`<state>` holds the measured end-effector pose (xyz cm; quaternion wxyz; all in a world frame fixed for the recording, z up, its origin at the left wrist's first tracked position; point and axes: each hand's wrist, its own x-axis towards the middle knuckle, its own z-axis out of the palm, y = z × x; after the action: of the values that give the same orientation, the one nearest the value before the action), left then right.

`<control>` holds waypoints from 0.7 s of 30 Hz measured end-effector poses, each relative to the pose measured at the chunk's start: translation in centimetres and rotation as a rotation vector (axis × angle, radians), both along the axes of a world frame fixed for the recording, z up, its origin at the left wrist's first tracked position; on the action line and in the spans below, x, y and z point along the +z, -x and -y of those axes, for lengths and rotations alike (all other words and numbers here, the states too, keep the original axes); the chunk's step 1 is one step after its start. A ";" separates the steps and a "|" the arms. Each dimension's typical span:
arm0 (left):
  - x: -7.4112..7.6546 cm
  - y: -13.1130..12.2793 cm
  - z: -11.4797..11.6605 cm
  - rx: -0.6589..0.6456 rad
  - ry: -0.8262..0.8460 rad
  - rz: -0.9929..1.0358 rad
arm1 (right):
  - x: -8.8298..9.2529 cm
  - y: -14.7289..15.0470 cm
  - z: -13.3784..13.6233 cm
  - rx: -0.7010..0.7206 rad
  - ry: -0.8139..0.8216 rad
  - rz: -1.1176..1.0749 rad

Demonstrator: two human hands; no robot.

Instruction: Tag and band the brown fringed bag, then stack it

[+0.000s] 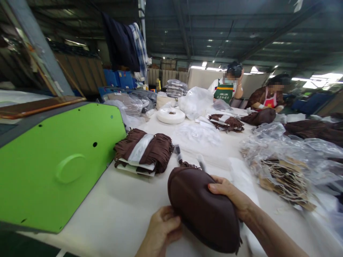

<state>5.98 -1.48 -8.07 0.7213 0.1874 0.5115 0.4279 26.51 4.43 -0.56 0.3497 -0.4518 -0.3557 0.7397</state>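
A dark brown, half-moon-shaped leather bag is tilted up above the white table. My right hand is closed on its upper right edge, thumb lying on the smooth front and the other fingers hidden behind. With curled fingers, my left hand pinches the bag's lower left edge. A bit of fringe shows at its bottom right corner. Just beyond the bag lie a dark tassel-like piece and clear plastic wrapping. To the left of that sits a stack of brown fringed pieces, held by a white band.
A green machine panel stands along the left side. Farther back are a white tape roll, plastic bags and another banded fringed bundle. Plastic-covered cords lie at right. Two people work across the table.
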 end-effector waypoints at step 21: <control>0.3 -2.3 0.1 -0.011 0.246 0.154 | -1.7 1.4 0.0 0.238 -0.571 1.003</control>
<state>8.31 -1.57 -7.72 0.7782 0.0667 0.5021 0.3712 25.15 4.44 -2.29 0.1611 -0.5916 -0.7108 0.3446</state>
